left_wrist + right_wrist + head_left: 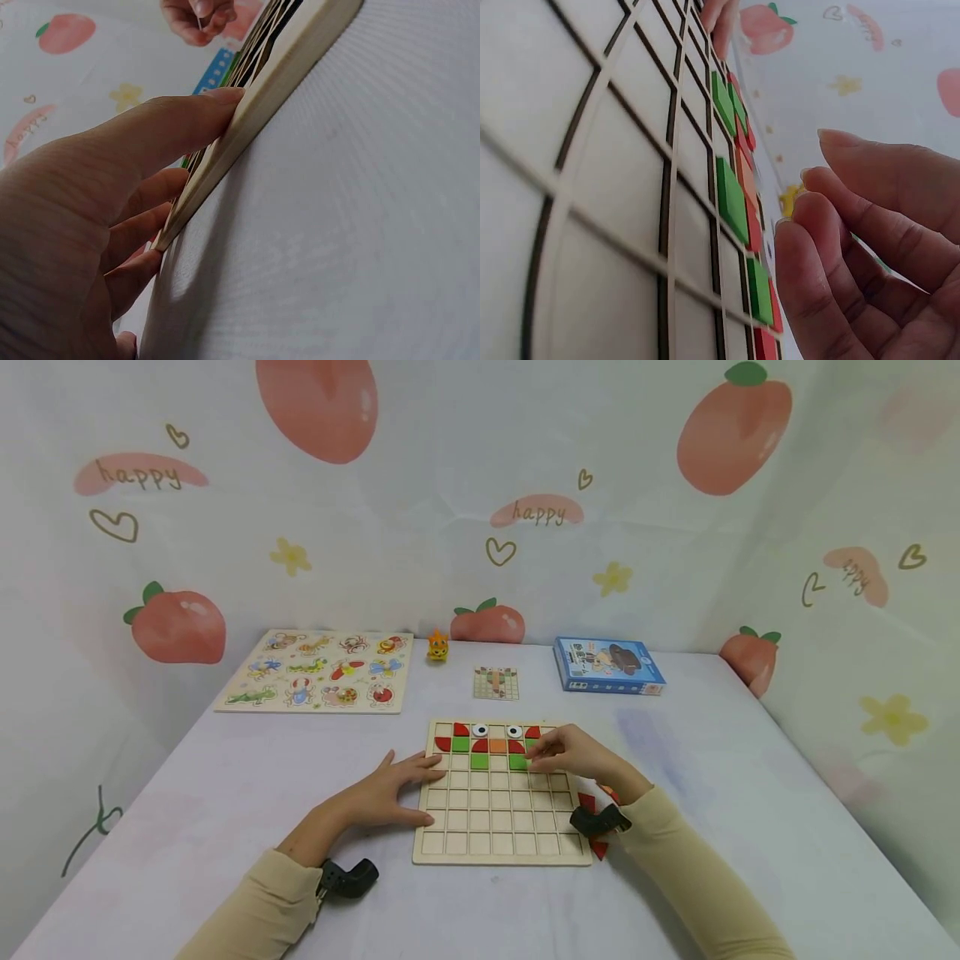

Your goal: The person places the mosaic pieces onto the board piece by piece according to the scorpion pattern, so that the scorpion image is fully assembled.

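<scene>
A wooden grid board [501,818] lies flat on the table, with red quarter-round tiles [461,729], green square tiles [480,762], an orange square tile [498,746] and two round eye tiles [513,731] in its far rows. My left hand [386,792] rests against the board's left edge, thumb and fingertips touching the rim. Over the board's right side hovers my right hand [573,753], close to the green tiles. In the right wrist view its fingers [817,292] are loosely bent, the thumb stands apart, and no tile shows between them.
Loose red pieces [598,849] lie partly hidden under the right forearm. Behind the board sits a small pattern card [496,683]. An insect puzzle board [315,672] is at the back left, an orange-yellow toy figure [438,647] beside it, and a blue box [609,666] at the back right.
</scene>
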The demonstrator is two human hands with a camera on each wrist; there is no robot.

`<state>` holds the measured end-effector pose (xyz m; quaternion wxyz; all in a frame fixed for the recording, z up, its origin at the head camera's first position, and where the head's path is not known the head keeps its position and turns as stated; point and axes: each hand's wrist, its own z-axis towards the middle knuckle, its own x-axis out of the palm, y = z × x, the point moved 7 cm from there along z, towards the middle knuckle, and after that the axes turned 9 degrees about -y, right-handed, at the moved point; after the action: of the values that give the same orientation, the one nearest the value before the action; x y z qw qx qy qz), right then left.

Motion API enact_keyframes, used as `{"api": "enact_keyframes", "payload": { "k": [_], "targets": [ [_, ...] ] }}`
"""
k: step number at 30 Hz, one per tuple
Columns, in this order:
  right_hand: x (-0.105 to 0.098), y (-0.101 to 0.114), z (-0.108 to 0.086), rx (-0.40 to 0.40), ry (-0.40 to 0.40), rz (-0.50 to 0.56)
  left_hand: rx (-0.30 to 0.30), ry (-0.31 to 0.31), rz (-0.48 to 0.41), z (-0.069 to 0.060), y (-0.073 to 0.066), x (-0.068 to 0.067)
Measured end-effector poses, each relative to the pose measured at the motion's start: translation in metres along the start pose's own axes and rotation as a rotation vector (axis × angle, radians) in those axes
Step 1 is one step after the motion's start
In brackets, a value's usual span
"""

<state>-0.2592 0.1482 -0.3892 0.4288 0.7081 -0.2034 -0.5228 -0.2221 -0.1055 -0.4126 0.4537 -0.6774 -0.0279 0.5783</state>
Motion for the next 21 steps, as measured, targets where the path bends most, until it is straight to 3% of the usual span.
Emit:
{"api": "enact_keyframes", "payload": {
  "k": [11,21],
  "targets": [
    [-0.022,-0.015,-0.023,0.019,-0.044,-0.020,0.006,0.007,0.010,0.001,0.001,0.000],
    [-0.040,-0.033,-0.045,0.099,-0.074,-0.041,-0.006,0.005,0.005,0.000,0.002,0.002]
  ]
}}
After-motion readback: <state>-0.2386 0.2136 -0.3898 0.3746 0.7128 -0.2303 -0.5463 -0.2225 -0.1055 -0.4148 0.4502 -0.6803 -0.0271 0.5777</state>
